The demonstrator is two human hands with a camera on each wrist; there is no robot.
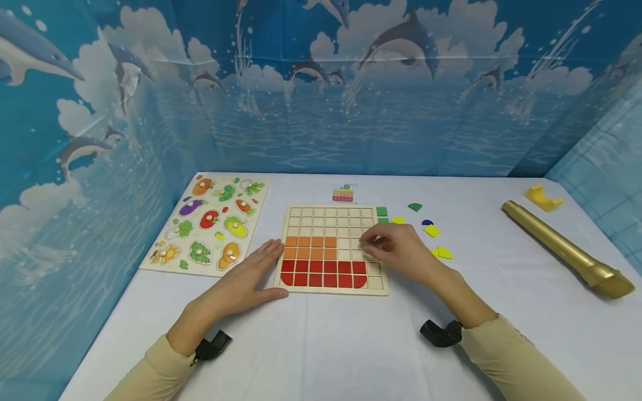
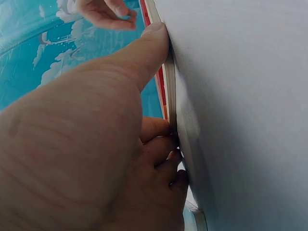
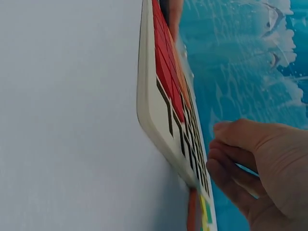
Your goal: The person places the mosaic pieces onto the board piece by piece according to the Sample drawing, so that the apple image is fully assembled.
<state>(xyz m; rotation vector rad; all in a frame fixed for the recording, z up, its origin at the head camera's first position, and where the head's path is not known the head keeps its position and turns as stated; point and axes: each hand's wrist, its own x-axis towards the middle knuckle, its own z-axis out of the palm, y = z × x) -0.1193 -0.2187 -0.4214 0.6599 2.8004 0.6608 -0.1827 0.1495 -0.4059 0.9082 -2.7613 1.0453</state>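
A wooden grid board (image 1: 377, 283) lies on the table, with red tiles (image 1: 323, 273) filling its two lowest rows except at the right end. Above them sit two shorter rows of orange tiles (image 1: 311, 248). My left hand (image 1: 248, 278) rests along the board's left edge, fingers stretched out and thumb at the near corner; its fingertips (image 2: 159, 127) touch the board's side in the left wrist view. Over the right part of the board hovers my right hand (image 1: 398, 248). Its bent fingers (image 3: 226, 154) bring the tips together near the thumb; whether a tile is between them is hidden.
Green tiles (image 1: 382, 211), yellow pieces (image 1: 432, 230) and a dark blue piece (image 1: 427, 222) lie right of the board. A small pattern card (image 1: 344, 193) is behind it. Left stands a vegetable puzzle board (image 1: 205, 236); far right, a gold microphone (image 1: 567, 248) and yellow holder (image 1: 543, 198).
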